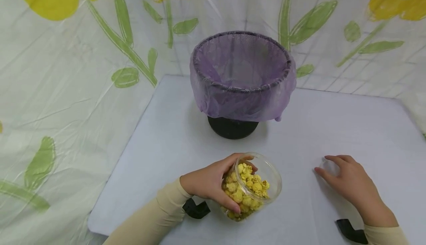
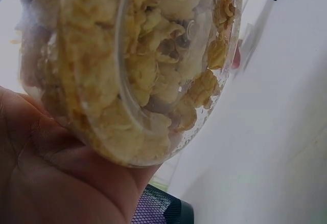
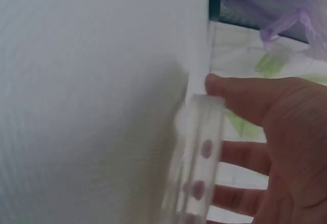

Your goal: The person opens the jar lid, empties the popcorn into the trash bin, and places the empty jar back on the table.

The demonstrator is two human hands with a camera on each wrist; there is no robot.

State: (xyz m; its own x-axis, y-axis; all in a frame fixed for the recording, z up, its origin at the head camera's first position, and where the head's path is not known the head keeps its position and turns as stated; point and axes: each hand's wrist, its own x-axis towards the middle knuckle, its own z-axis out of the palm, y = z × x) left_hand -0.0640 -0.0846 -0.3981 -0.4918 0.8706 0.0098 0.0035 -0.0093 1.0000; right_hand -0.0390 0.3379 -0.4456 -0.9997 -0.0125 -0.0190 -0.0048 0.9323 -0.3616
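Observation:
My left hand [image 1: 213, 182] grips a clear plastic jar [image 1: 274, 182] round its side, thumb in front and fingers behind. The jar has no lid on, and its mouth leans up and to the right. Yellow popcorn [image 1: 247, 186] fills a good part of it. In the left wrist view the jar's round bottom [image 2: 173, 70] is close to the camera, with popcorn pressed against it. Off to the right, my right hand [image 1: 352, 178] holds a clear round lid [image 3: 202, 157] between thumb and fingers. The lid is low over the white table; whether it touches is hard to tell.
Behind the jar stands a dark mesh waste bin [image 1: 233, 128] with a purple bag [image 1: 246, 104] folded over its rim. A curtain [image 1: 100, 101] printed with yellow flowers hangs behind and left of the white table [image 1: 159, 134]. A black strap piece [image 1: 196, 208] sits by each wrist.

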